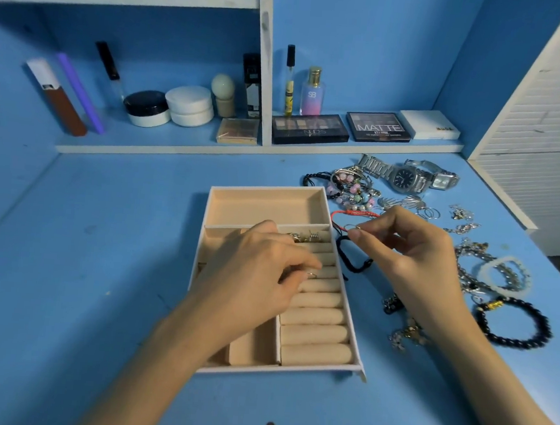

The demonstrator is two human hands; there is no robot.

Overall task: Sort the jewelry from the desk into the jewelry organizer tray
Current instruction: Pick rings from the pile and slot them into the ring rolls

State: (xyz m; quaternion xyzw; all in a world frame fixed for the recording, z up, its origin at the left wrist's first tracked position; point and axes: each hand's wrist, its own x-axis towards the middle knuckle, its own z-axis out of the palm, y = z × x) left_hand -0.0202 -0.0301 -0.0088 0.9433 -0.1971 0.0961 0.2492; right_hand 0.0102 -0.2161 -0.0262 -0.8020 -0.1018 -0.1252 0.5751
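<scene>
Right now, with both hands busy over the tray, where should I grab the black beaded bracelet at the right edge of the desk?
Take the black beaded bracelet from above, pinching the dark beads on its near arc. It lies flat as an open loop with bare desk inside and in front. Probably avoid the far-left part by the gold bead, where the silver chains crowd it. The right hand, pinching a small ring, is nearer.

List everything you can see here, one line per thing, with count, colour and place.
organizer tray: one, beige, desk centre
rings in tray: a few, metallic, top ring rolls
watches: two, silver, desk back right
beaded bracelets: a heap, pink and black, behind tray
black bead bracelet: one, desk right
white bracelet: one, desk right
red cord: one, beside tray
eyeshadow palettes: two, black, back ledge
left hand: over the tray, pinching a ring
right hand: beside the tray, pinching a ring
</scene>
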